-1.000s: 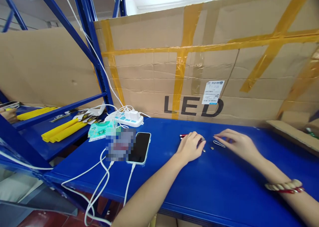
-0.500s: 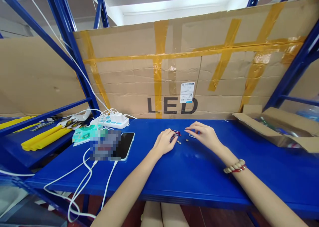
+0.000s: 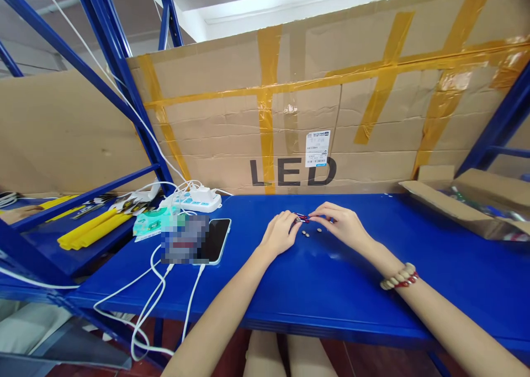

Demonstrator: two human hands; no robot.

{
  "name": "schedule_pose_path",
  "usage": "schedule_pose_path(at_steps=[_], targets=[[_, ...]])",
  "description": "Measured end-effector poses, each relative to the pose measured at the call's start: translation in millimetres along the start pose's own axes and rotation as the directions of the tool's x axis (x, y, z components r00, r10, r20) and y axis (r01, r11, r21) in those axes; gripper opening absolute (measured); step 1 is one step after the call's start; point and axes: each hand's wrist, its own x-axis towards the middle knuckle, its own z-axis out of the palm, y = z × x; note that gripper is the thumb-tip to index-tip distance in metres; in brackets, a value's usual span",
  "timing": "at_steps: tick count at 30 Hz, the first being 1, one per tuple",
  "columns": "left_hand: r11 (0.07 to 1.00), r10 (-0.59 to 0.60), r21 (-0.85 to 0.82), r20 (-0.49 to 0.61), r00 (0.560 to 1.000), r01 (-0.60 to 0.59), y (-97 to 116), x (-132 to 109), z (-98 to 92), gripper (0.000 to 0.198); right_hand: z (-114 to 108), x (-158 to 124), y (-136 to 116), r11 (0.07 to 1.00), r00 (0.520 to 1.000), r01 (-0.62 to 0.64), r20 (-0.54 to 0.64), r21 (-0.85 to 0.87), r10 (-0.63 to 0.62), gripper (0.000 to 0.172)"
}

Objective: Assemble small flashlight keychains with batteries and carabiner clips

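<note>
My left hand (image 3: 282, 233) rests on the blue tabletop (image 3: 331, 288), its fingers curled together around something small and mostly hidden. A small round edge shows at its fingertips. Thin red-and-dark pieces (image 3: 303, 218) lie just beyond those fingertips, too small to identify. From the right, my right hand (image 3: 342, 225) reaches in with thumb and forefinger pinched close to these pieces. Whatever sits in that pinch is too small to name. Several small round silvery discs (image 3: 319, 230) lie on the table between and below the hands.
On the left are a phone (image 3: 217, 242), a blurred-out item (image 3: 184, 239), a teal packet (image 3: 155, 222) and a power strip (image 3: 202, 201) with white cables. Yellow tubes (image 3: 95, 231) lie farther left. An open cardboard box (image 3: 476, 214) stands right; a large LED carton (image 3: 232, 128) walls the back.
My right hand's fingertips have come closer to my left hand and the red pieces. The dark item at my left fingers is less visible. The camera view has shifted and tilted slightly.
</note>
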Motion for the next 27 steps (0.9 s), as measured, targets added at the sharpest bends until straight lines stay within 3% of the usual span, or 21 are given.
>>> schedule_pose_path(at_steps=[5, 9, 19, 27], targets=[[1.0, -0.007, -0.017, 0.024, 1.0, 0.008, 1, 3, -2.1, 0.019, 5, 3, -10, 0.946, 0.983, -0.168, -0.026, 0.278, 0.182, 0.025], [0.998, 0.054, -0.047, 0.029, 0.998, -0.053, 1, 4, 0.7, 0.019, 8, 3, -11, 0.893, 0.967, -0.237, 0.006, 0.383, 0.255, 0.027], [0.995, 0.08, -0.068, 0.026, 0.996, -0.078, 3, 4, 4.6, 0.02, 3, 3, -6, 0.836, 0.935, -0.354, 0.127, 0.42, 0.332, 0.027], [0.976, 0.192, -0.117, 0.066, 0.979, -0.183, 10, -3, 2.6, 0.024, -2, 0, 8, 0.773, 0.86, -0.494, 0.353, 0.398, 0.369, 0.022]])
